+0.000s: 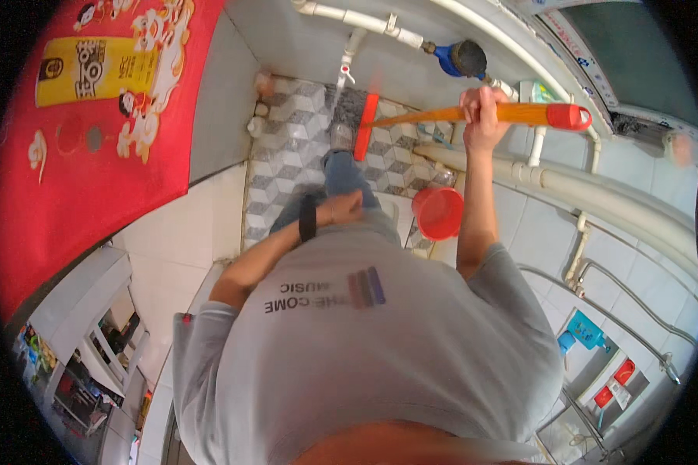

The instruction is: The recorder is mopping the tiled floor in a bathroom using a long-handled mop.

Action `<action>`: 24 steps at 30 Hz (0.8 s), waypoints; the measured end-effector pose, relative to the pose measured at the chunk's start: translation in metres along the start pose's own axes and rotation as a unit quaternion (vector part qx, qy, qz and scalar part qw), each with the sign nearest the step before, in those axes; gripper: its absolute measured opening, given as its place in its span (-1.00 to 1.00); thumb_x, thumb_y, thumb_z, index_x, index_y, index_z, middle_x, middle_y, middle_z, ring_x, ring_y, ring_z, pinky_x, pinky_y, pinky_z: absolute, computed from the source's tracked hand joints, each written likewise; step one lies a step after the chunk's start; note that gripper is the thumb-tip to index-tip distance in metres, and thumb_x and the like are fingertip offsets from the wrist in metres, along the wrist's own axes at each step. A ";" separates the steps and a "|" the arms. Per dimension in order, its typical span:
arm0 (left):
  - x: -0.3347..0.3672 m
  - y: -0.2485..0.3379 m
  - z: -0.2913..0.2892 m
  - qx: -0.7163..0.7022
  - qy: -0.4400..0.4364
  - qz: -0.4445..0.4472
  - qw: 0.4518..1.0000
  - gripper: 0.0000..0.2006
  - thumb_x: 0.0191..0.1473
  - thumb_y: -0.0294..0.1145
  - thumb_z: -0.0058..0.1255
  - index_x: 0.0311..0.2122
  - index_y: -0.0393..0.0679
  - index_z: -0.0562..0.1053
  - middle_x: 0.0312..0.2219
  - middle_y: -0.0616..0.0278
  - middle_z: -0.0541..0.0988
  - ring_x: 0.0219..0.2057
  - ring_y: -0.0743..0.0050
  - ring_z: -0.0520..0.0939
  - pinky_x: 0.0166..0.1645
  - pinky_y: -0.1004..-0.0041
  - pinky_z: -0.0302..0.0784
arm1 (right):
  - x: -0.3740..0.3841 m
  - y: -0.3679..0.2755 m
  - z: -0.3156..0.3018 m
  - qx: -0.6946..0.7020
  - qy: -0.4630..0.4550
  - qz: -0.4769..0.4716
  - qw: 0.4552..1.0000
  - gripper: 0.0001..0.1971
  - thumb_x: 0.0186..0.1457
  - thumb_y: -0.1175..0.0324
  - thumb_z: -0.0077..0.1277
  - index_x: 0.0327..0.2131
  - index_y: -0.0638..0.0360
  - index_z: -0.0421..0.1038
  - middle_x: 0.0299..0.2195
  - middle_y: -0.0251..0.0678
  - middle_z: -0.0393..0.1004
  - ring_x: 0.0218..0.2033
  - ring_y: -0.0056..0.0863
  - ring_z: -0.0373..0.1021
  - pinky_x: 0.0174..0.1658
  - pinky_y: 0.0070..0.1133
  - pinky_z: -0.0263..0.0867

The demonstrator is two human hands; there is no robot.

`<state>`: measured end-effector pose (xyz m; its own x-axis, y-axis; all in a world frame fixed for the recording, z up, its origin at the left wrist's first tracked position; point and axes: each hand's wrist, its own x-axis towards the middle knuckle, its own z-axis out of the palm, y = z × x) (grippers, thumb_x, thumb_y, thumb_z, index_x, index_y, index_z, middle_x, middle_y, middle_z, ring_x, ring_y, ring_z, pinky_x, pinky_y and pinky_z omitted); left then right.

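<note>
My right hand [485, 116] is closed round the orange shaft of a long-handled floor tool [434, 115], close to its red end cap. The handle slants leftward to a narrow red bar head on the patterned floor [287, 167]. Whether that head carries bristles or a rubber blade, I cannot tell. In front of my waist, my left hand [345, 208] has its fingers curled in, with no object showing in it. A black band [308, 218] circles the left wrist. One foot [337, 157] stands just left of the red head.
A red bucket [437, 213] stands between my legs and the right wall. White pipes [566, 190] and a blue water meter [459, 59] run along that wall and the far one. A red printed cloth [77, 178] covers something at the left. Bottles [587, 330] sit on a lower-right shelf.
</note>
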<state>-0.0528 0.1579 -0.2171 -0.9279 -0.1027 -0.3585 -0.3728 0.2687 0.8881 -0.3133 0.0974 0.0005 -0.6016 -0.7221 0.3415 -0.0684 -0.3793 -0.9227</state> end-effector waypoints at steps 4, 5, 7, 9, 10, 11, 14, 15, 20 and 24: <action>0.006 0.005 0.006 -0.062 -0.027 0.000 0.998 -0.71 -0.07 -0.20 -0.08 -0.33 -0.16 0.20 -0.47 0.07 0.42 -0.42 0.12 0.47 -0.32 0.30 0.34 | -0.015 -0.005 -0.016 0.003 0.003 -0.007 1.000 -0.72 0.06 0.42 -0.19 -0.69 0.14 0.07 -0.83 -0.47 -0.01 -0.82 -0.67 -0.09 -0.61 -0.59 0.06; 0.009 0.012 0.002 -0.072 0.001 0.003 0.997 -0.73 -0.09 -0.21 -0.09 -0.36 -0.14 0.21 -0.51 0.10 0.43 -0.42 0.11 0.47 -0.34 0.29 0.33 | -0.019 -0.007 -0.021 0.000 0.013 -0.007 1.000 -0.72 0.06 0.42 -0.21 -0.69 0.14 0.06 -0.84 -0.47 -0.01 -0.82 -0.67 -0.10 -0.61 -0.59 0.06; 0.009 0.018 0.006 -0.084 0.010 0.023 0.996 -0.73 -0.09 -0.21 -0.09 -0.36 -0.15 0.21 -0.50 0.08 0.43 -0.41 0.10 0.47 -0.32 0.29 0.33 | -0.017 -0.006 -0.030 0.019 0.027 -0.013 0.999 -0.70 0.06 0.44 -0.20 -0.70 0.10 0.02 -0.84 -0.47 0.02 -0.85 -0.69 -0.10 -0.67 -0.64 -0.02; 0.015 0.017 0.007 -0.089 0.030 0.047 0.994 -0.72 -0.09 -0.21 -0.09 -0.36 -0.17 0.21 -0.50 0.07 0.43 -0.40 0.10 0.48 -0.31 0.30 0.33 | -0.012 -0.009 -0.036 0.026 0.022 -0.021 0.999 -0.70 0.05 0.44 -0.19 -0.70 0.10 0.02 -0.84 -0.47 0.01 -0.85 -0.70 -0.10 -0.68 -0.65 -0.02; 0.016 0.013 0.015 -0.089 0.004 0.054 0.995 -0.72 -0.09 -0.21 -0.09 -0.36 -0.18 0.21 -0.49 0.06 0.43 -0.40 0.10 0.48 -0.30 0.30 0.33 | -0.017 -0.010 -0.039 0.025 0.028 -0.014 0.999 -0.70 0.05 0.44 -0.19 -0.70 0.09 0.02 -0.85 -0.47 0.01 -0.85 -0.70 -0.10 -0.68 -0.65 -0.03; 0.017 0.008 0.020 -0.089 -0.022 0.062 0.994 -0.71 -0.09 -0.21 -0.09 -0.36 -0.19 0.21 -0.48 0.05 0.43 -0.39 0.11 0.48 -0.30 0.31 0.33 | -0.018 -0.011 -0.037 0.024 0.025 -0.016 0.999 -0.71 0.05 0.44 -0.20 -0.69 0.09 0.02 -0.86 -0.48 -0.01 -0.86 -0.70 -0.11 -0.69 -0.65 -0.04; 0.020 -0.005 0.008 -0.081 -0.039 0.055 0.994 -0.71 -0.05 -0.22 -0.08 -0.32 -0.17 0.18 -0.46 0.14 0.31 -0.44 0.32 0.35 -0.31 0.38 0.31 | -0.022 -0.009 -0.042 0.039 -0.011 -0.018 0.999 -0.72 0.06 0.43 -0.21 -0.68 0.09 0.02 -0.87 -0.49 -0.02 -0.86 -0.70 -0.11 -0.69 -0.66 -0.04; 0.030 -0.007 -0.002 -0.032 -0.021 0.049 0.998 -0.71 -0.06 -0.23 -0.07 -0.32 -0.16 0.17 -0.46 0.12 0.32 -0.45 0.33 0.37 -0.33 0.37 0.31 | -0.015 -0.003 -0.041 0.035 -0.008 -0.021 0.999 -0.71 0.06 0.43 -0.21 -0.69 0.08 0.03 -0.87 -0.49 -0.03 -0.85 -0.70 -0.11 -0.67 -0.65 -0.03; 0.023 0.017 -0.008 -0.083 0.006 0.024 0.996 -0.75 -0.06 -0.24 -0.11 -0.33 -0.13 0.20 -0.48 0.06 0.42 -0.41 0.10 0.48 -0.36 0.31 0.34 | -0.015 -0.009 -0.033 0.010 0.009 -0.010 1.000 -0.70 0.06 0.42 -0.21 -0.70 0.08 0.03 -0.86 -0.49 -0.01 -0.83 -0.69 -0.09 -0.64 -0.63 0.00; 0.038 -0.020 0.029 -0.098 0.038 0.099 0.990 -0.73 -0.05 -0.25 -0.10 -0.30 -0.14 0.17 -0.48 0.05 0.42 -0.42 0.12 0.48 -0.37 0.32 0.34 | -0.017 -0.009 -0.030 0.008 -0.022 0.019 1.000 -0.70 0.06 0.43 -0.20 -0.70 0.08 0.03 -0.84 -0.48 0.03 -0.82 -0.68 -0.07 -0.63 -0.63 0.01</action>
<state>-0.0801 0.1766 -0.2572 -0.9778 -0.1402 -0.1561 -0.1709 0.1011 0.9801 -0.3270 0.1304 -0.0023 -0.5684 -0.7602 0.3147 -0.0336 -0.3607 -0.9321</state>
